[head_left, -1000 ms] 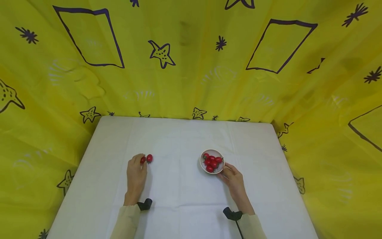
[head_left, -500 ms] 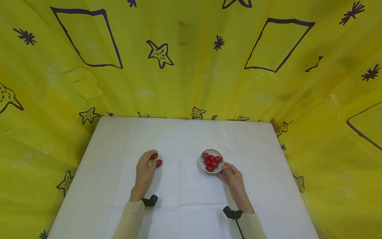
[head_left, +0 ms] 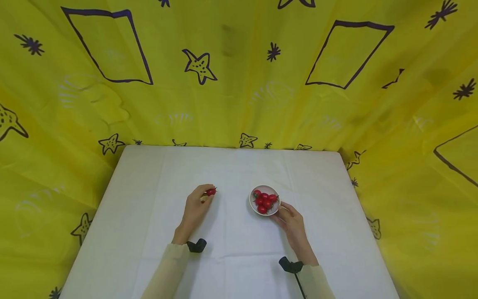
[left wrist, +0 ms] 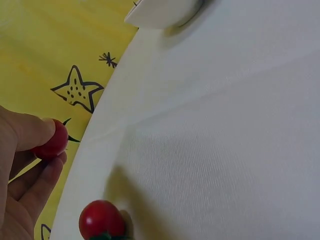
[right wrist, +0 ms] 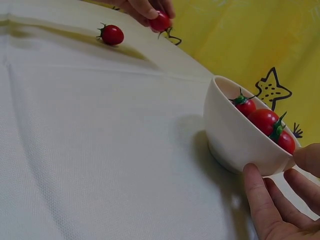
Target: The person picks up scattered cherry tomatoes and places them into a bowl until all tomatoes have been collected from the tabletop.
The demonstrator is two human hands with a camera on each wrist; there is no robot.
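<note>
My left hand (head_left: pixel 194 208) pinches a red cherry tomato (head_left: pixel 211 192) between thumb and fingers, held above the white cloth. In the left wrist view a second cherry tomato (left wrist: pixel 102 220) lies on the cloth below that hand; the right wrist view shows this loose tomato (right wrist: pixel 112 35) with its green stem, while the hand covers most or all of it in the head view. To the right, a small white bowl (right wrist: pixel 227 132) contains several cherry tomatoes (head_left: pixel 267 203). My right hand (head_left: pixel 293 227) grips the bowl's near right side, thumb at the rim and fingers against the outside.
A white cloth (head_left: pixel 239 274) covers the table. Yellow curtain (head_left: pixel 231 104) with drawn stars and frames hangs along the back and sides. Each wrist wears a black camera mount (head_left: pixel 196 245).
Holding the tomato, my left hand has moved right and slightly forward, closer to the bowl. The loose tomato has slipped from sight behind it in the head view. My right hand stays on the bowl.
</note>
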